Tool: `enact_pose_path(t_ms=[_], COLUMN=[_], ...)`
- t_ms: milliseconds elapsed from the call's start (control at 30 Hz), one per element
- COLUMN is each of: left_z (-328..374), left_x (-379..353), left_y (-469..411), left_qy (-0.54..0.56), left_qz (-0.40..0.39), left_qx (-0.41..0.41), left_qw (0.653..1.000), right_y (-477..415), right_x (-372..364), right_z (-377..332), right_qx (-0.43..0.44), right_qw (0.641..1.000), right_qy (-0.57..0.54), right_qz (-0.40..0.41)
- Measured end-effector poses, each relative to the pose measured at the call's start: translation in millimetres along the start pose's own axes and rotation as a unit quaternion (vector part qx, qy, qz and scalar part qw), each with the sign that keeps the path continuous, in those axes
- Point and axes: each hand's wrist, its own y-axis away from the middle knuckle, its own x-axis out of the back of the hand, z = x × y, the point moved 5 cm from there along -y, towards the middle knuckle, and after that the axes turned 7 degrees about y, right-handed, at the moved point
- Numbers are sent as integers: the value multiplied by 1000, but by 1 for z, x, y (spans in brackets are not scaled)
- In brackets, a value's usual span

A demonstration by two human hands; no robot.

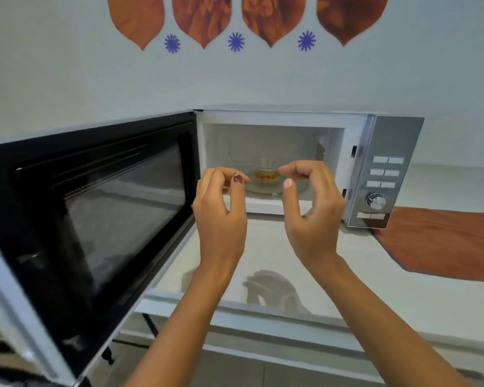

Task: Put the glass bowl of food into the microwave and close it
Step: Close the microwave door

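A small glass bowl (267, 175) with yellowish food sits on the glass turntable (274, 192) inside the white microwave (352, 127). The microwave's black-framed door (95, 196) is swung wide open to the left. My left hand (221, 210) and my right hand (310, 210) hover just in front of the cavity opening, on either side of the bowl. Both hands have curled, parted fingers and hold nothing; neither touches the bowl.
The microwave's silver control panel (383, 174) with buttons and a dial (376, 201) is on the right. An orange cloth (441, 241) lies on the white counter (263, 261) to the right. The counter's front edge runs below my forearms.
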Motion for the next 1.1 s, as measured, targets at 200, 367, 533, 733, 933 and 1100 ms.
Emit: enact_pose_path(t_ms=[200,367,533,733,933,1100], left_z=[58,95,100,88,77,88], left_x=[63,113,159,201,217,206], left_y=[31,53,50,31,16,4], left_qy=[-77,-218,-293,-207,-118,-106], left_qz=[45,108,184,251,175,82], left_qx=[-103,-264,-309,-220,-166,-201], left_qw=[991,933,886,920,963,970], right_y=[6,14,15,14,18,7], right_x=[-6,-28,-66,-101,-107,-88], right_z=[-69,-119,-157,-189,-192,-182], right_qx=[84,133,122,126,126,90], right_qw=[993,979,961,932,923,940], right_qy=[-84,-149,-207,-242,-264,-275], right_qz=[-1,-31,-135,-238,-251,-180])
